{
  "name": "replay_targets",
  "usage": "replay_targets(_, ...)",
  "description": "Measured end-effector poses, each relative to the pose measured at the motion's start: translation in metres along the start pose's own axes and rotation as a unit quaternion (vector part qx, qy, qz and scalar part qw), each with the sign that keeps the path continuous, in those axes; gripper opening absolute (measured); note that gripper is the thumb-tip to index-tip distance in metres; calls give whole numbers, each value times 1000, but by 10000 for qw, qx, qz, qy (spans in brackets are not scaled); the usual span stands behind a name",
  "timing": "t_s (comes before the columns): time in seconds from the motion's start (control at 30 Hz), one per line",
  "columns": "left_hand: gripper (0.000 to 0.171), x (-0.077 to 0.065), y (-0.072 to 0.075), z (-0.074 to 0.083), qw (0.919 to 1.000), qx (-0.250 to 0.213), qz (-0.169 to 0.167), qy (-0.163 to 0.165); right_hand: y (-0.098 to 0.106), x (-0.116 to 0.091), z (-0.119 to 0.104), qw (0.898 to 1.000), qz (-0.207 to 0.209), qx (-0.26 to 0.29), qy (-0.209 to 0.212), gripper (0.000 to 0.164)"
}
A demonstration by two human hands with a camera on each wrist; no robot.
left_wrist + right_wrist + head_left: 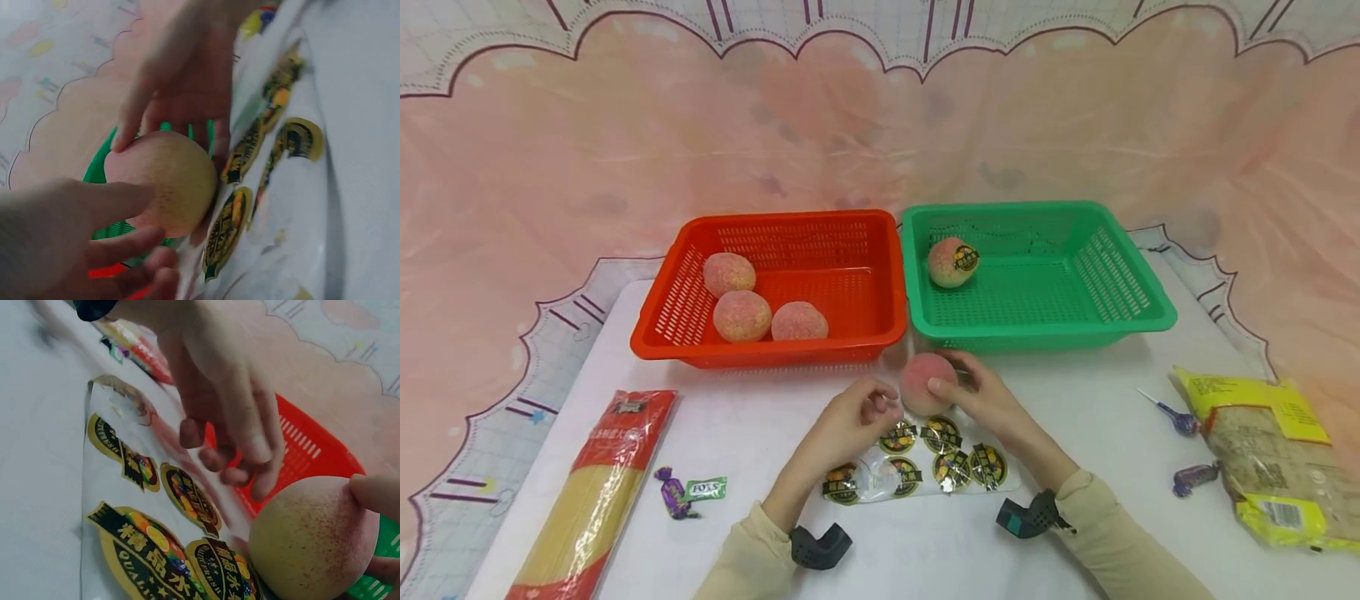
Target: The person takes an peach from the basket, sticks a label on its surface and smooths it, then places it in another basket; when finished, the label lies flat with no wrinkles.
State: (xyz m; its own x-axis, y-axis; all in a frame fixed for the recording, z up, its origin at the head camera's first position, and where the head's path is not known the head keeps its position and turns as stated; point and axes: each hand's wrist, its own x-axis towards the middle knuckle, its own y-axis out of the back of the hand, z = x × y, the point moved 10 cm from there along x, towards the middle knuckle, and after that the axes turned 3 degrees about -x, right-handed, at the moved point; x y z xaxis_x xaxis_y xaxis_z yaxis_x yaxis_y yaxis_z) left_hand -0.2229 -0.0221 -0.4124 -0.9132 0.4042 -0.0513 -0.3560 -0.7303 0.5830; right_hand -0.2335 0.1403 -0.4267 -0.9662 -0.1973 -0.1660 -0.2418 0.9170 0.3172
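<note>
My right hand [996,404] holds a pink and yellow peach [917,382] between thumb and fingers, just in front of the two baskets. The left hand [848,423] hovers to the left of that peach, its fingers loosely bent and holding nothing; the right wrist view shows a small gap between those fingertips and the peach [309,537]. Below both hands lies a clear sheet [925,490] of round black and gold fruit stickers [951,471]. No sticker shows on the visible sides of the held peach.
A red basket [760,352] contains three peaches. In the green basket [1045,337] sits one peach [942,268] bearing a sticker. Noodles [598,500], a purple candy [674,496] and a green packet [706,488] lie left; a lollipop [1183,422], another candy [1195,479] and a yellow bag [1277,467] lie right.
</note>
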Motion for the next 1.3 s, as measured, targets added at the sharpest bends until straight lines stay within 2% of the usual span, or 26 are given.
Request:
replay_targets(0.1,36,-4,-9,1,9956,920,-194,7,0,0,-2,9999,72,-71,46,57)
replay_targets(0.23,40,-6,-13,0,9872,1575,-258,59,-4,-1,-2,9999,-18,-81,77,56)
replay_targets(0.3,39,-6,-13,1,9848,1716,-270,25,-6,-1,-2,9999,-60,-95,126,57)
replay_targets(0.57,36,-9,-13,3,9828,1756,-565,-11,-14,-4,-2,9998,-112,-69,117,57)
replay_targets(0.8,35,-10,-5,9,9791,2017,-212,-133,-16,-4,-6,9992,-226,-84,308,59)
replay_targets(0.93,29,-8,-1,11,9803,1963,-161,-157,-14,-3,-6,9992,-225,-84,319,59)
replay_targets(1.03,21,-8,2,14,9839,1756,-249,-225,-13,-3,-9,9989,-260,-184,356,59)
replay_targets(1.2,12,-9,7,23,9930,981,-409,-512,-4,-8,-23,9968,-84,-540,576,56)
replay_targets(1.3,12,-8,10,29,9963,419,-322,-672,4,-10,-29,9943,113,-794,705,49)
